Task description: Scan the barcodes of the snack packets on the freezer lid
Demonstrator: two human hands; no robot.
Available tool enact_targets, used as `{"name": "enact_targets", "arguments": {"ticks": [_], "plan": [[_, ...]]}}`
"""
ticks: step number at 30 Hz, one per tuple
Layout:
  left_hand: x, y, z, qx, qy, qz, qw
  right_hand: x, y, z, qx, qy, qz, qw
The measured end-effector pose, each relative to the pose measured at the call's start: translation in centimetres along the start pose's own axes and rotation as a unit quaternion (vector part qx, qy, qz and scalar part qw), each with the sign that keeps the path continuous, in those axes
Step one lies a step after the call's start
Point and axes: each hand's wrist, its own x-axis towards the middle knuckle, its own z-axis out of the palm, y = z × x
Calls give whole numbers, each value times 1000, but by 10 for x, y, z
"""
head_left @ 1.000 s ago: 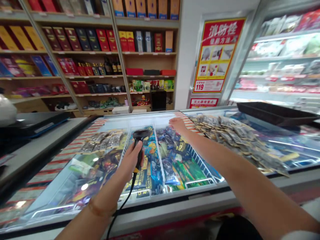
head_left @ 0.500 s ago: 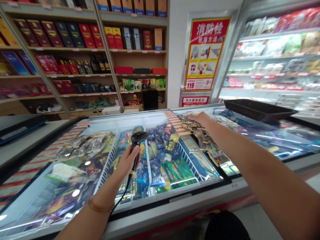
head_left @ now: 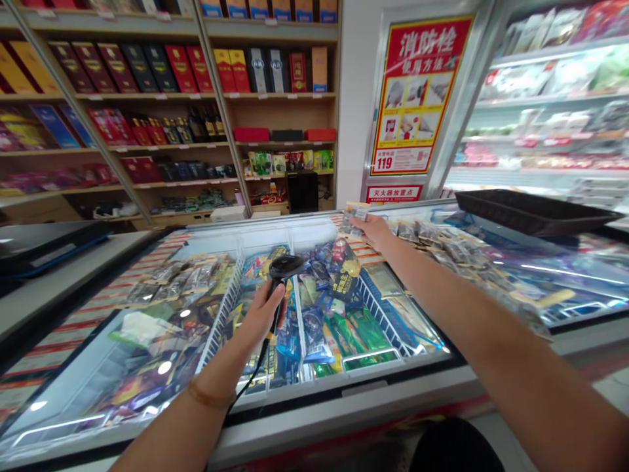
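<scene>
My left hand (head_left: 265,313) is wrapped around the handle of a black corded barcode scanner (head_left: 286,265), held over the open middle of a chest freezer (head_left: 383,388). Its cable hangs down past my wrist. My right hand (head_left: 374,229) reaches to the freezer's far side and pinches a small clear-and-tan packet (head_left: 352,217); whether more than one is in the fingers I cannot tell. To the right of that hand, similar dark packets (head_left: 455,248) lie spread over the glass lid. Another heap of such packets (head_left: 179,280) lies on the left lid.
White wire baskets (head_left: 376,313) inside the freezer hold colourful wrapped goods. A black tray (head_left: 535,208) rests at the back right. On the left stands a counter with a dark flat device (head_left: 44,246). Shelves of boxed goods (head_left: 157,69) and a red fire-hydrant poster (head_left: 417,98) stand behind.
My right hand has moved left from the packet pile and now holds up a packet. The dark packets lie farther right, more spread out. My left hand keeps the scanner in nearly the same place.
</scene>
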Motion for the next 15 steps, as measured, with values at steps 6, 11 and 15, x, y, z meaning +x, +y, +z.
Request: {"name": "enact_targets", "arguments": {"ticks": [6, 11, 15], "plan": [[2, -5, -1, -1, -29, -8, 1000, -49, 39, 102, 181, -100, 89, 974], [5, -11, -2, -8, -25, -7, 1000, -64, 63, 125, 108, -124, 41, 986], [8, -16, -1, 0, -38, -11, 999, -66, 61, 119, 22, -129, 30, 991]]}}
